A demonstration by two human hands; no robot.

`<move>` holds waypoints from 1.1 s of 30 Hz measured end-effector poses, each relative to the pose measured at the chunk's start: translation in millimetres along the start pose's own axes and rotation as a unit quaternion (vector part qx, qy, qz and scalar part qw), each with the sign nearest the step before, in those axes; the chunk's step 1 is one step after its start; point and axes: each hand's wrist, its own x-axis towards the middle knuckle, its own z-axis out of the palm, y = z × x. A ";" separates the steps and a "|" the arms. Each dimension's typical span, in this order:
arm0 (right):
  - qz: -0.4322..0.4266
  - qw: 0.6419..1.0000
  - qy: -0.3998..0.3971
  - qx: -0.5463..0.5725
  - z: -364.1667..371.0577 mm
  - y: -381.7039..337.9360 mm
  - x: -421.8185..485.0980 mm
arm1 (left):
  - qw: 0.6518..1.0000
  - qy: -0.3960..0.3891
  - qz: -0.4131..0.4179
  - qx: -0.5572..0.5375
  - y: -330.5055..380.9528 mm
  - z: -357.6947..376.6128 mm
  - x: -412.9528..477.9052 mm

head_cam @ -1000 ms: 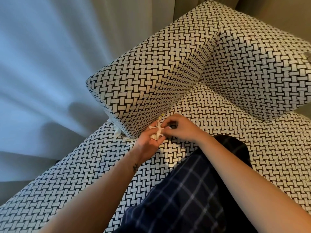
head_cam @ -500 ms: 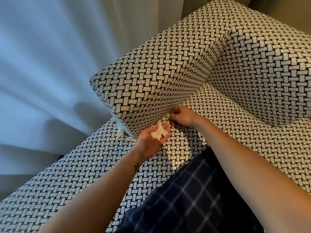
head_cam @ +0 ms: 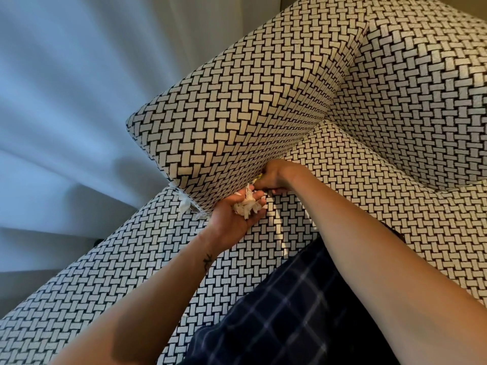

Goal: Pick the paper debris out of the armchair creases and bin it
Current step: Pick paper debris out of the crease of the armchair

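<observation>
**A:** In the head view, where is the paper debris sitting?

**B:** Most of it is lying as a pale wad in the left hand. That hand is turning palm-up over the seat of the armchair, near the seat's left edge, and its fingers are curling loosely round the shreds.

**A:** And the right hand?

**B:** It is reaching into the crease where the armrest is meeting the seat. Its fingertips are hiding against the fabric, so nobody can tell whether they are pinching anything. A yellow scrap is showing just beside them.

**A:** Is anything more waiting?

**B:** Some loose scraps are sticking out at the front corner of the armrest, along the same crease. No bin is showing.

**A:** How is this stuff likely to be handling?

**B:** Judging by its look, it is very light, soft and ragged. It is probably tearing easily and drifting off an open palm. A fingertip pinch low on each scrap, close to the crease, seems the best hold, since pulling on a thin end is risking leaving a piece wedged in.

**A:** And the wad?

**B:** It is compressing readily, so closing the fingers over it should be enough for carrying. The chair's weave is looking rough, so the shreds may be snagging on it.
</observation>
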 end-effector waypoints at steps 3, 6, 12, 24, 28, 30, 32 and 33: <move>0.010 0.999 -0.044 0.013 -2.6 -5.2 6.0 | 1.000 -0.010 0.000 0.002 -1.4 -3.6 2.6; -0.001 0.994 -0.059 0.092 -5.2 7.8 4.7 | 1.000 -0.022 0.002 0.009 -0.4 -5.7 2.7; -0.056 0.980 0.005 0.192 10.5 23.9 3.8 | 1.000 -0.021 -0.002 0.019 -0.5 -5.4 2.8; -0.102 0.928 0.108 0.342 22.5 38.5 -21.8 | 1.000 -0.003 -0.001 0.016 -1.0 -1.8 0.1; -0.108 0.913 0.069 0.387 19.2 40.9 -33.5 | 1.000 -0.005 -0.001 0.014 -1.6 -0.4 -0.9; -0.118 0.907 0.046 0.402 19.9 38.7 -38.6 | 1.000 -0.002 -0.003 0.010 -1.4 0.0 -0.4; -0.127 0.899 0.034 0.418 20.6 38.0 -42.4 | 1.000 0.002 -0.009 0.008 -1.5 -0.3 -0.2; -0.131 0.896 0.030 0.423 20.6 37.7 -44.9 | 1.000 0.002 -0.011 0.008 -1.5 0.2 -1.0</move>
